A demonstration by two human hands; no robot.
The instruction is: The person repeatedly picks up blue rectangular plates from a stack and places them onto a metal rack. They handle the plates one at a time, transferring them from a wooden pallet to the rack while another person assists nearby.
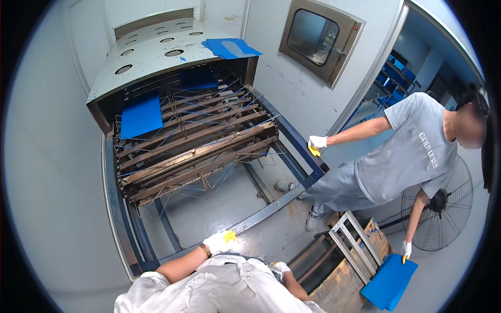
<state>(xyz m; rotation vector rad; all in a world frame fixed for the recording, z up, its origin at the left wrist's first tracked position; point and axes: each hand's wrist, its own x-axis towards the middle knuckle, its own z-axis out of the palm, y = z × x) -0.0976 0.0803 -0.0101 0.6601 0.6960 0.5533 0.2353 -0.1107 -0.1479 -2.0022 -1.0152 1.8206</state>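
Note:
My left hand (pixel 218 242), in a white glove with yellow fingertips, is at the near rail (pixel 266 207) of a dark blue metal frame, its fingers curled against it. My right hand (pixel 282 268), also gloved, hangs close by my waist; its fingers are mostly hidden. Past the rail stands a conveyor of brown slats and thin wire racks (pixel 195 135). A blue sheet (pixel 142 116) lies on the racks at the left, and another blue sheet (pixel 198 80) is farther inside, under the hood.
A pale hood (pixel 151 55) with round holes carries blue sheets (pixel 229 48). At the right a person (pixel 402 151) rests one gloved hand on the frame and holds blue sheets (pixel 390 281) beside a wooden board (pixel 339 281) and metal rack (pixel 355 245). A fan (pixel 438 201) stands behind.

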